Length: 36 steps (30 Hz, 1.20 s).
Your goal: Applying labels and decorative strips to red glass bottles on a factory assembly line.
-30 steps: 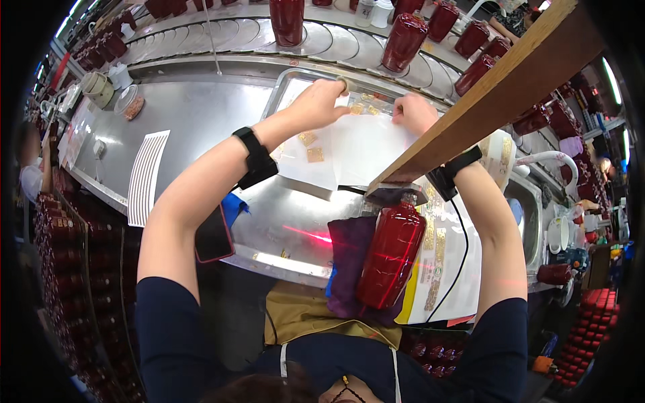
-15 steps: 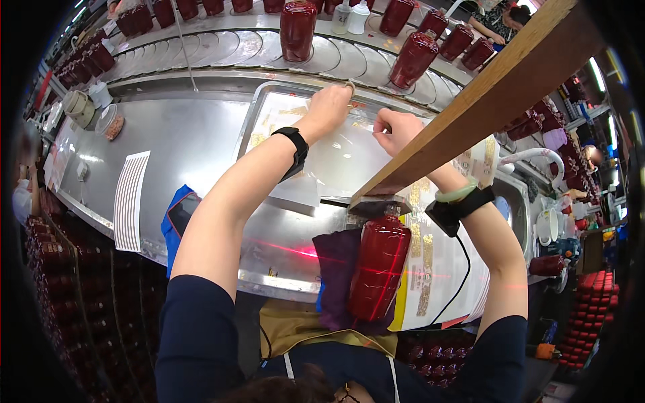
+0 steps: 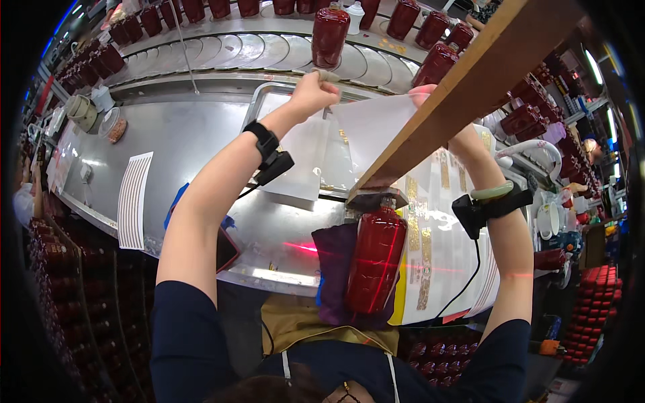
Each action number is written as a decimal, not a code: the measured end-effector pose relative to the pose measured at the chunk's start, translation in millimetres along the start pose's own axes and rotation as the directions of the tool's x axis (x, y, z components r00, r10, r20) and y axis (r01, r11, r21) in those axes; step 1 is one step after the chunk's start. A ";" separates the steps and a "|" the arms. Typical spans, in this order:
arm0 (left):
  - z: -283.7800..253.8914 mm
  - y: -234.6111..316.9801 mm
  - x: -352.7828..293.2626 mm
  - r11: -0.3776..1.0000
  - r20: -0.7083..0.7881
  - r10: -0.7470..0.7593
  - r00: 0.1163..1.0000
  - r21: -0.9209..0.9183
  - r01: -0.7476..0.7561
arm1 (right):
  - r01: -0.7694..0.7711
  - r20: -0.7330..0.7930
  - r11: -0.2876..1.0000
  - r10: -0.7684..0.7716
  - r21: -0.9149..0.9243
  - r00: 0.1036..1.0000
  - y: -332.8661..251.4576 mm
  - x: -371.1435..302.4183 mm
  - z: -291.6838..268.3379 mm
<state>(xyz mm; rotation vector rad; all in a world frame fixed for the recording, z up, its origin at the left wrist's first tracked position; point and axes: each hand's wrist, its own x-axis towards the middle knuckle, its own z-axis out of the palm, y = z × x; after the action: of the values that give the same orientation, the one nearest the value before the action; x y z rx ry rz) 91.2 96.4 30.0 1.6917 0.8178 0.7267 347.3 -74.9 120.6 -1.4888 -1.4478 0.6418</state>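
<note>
A thin whitish translucent sheet (image 3: 375,126) is lifted at a slant over the shallow metal tray (image 3: 258,99). My left hand (image 3: 314,94) is closed at the sheet's upper left corner; a pale cover shows on one finger. At the upper right, my right hand (image 3: 421,95) pinches the sheet's edge, partly hidden behind the wooden beam (image 3: 463,107). Small gold pieces show in the tray, beside a white board (image 3: 295,171). Close to my body, a dark red bottle (image 3: 377,258) lies on a purple cloth (image 3: 330,258), its neck at the beam's lower end.
Red bottles ride a curved conveyor (image 3: 269,50) across the back; one bottle (image 3: 329,37) stands just beyond my left hand. Sheets with gold strips (image 3: 430,235) lie at right. A striped paper (image 3: 134,201) and a tub (image 3: 113,125) sit at left. A cable hangs from my right wrist.
My hands have moved apart, the left leftward and the right up and rightward behind the beam. The whitish sheet has come up between them. Bottles on the conveyor have shifted right.
</note>
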 end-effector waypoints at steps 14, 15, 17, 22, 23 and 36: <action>-26.0 43.5 -105.6 0.739 0.168 -0.331 0.929 -0.565 0.365 | -0.235 -0.388 0.833 0.459 0.501 0.799 -40.7 -95.5 -64.7; -28.6 47.5 -114.1 0.798 0.081 -0.312 0.947 -0.518 0.307 | -0.230 -0.378 0.813 0.473 0.535 0.796 -43.8 -113.8 -70.6; -25.5 47.8 -120.2 0.827 0.139 -0.241 0.960 -0.489 0.278 | -0.197 -0.349 0.751 0.501 0.630 0.792 -19.8 -159.4 -112.0; -15.5 46.4 -134.9 0.859 0.116 -0.258 0.959 -0.428 0.283 | -0.113 -0.474 0.612 0.703 0.783 0.530 -30.3 -300.8 -169.6; -14.7 46.4 -138.6 0.870 0.127 -0.243 0.962 -0.411 0.274 | -0.088 -0.526 0.644 0.689 0.760 0.500 -22.3 -343.3 -187.7; -21.2 14.8 -149.8 0.855 0.120 -0.219 0.968 -0.454 0.249 | -0.150 -0.889 0.969 0.109 0.194 -0.444 72.5 -678.2 -246.4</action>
<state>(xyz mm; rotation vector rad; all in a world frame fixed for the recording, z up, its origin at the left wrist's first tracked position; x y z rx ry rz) -10.0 -16.6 39.6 1.1509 0.7181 0.6341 480.8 -778.4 6.3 -1.3745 0.3381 -0.7169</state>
